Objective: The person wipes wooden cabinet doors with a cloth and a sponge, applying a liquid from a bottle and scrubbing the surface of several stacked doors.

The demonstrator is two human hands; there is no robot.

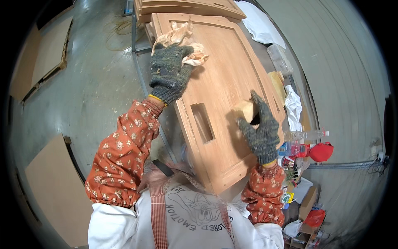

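A light wooden panel (219, 79) lies in front of me, with a grooved frame line and a rectangular cutout (202, 123) near its left edge. My left hand (169, 70), in a dark knitted glove, is closed on a crumpled, stained cloth rag (178, 35) over the panel's far left part. To the right of the cutout, my right hand (263, 135), gloved alike, grips a pale yellow block (244, 110) between thumb and fingers. The block is at the panel's surface; its underside is hidden.
Another wooden piece (186, 9) lies beyond the panel. Along the right side are plastic bottles (311, 135), a red object (321, 152), a clear plastic container (280, 58) and white cloth or paper (293, 108). Brown boards (56, 186) stand on the left floor.
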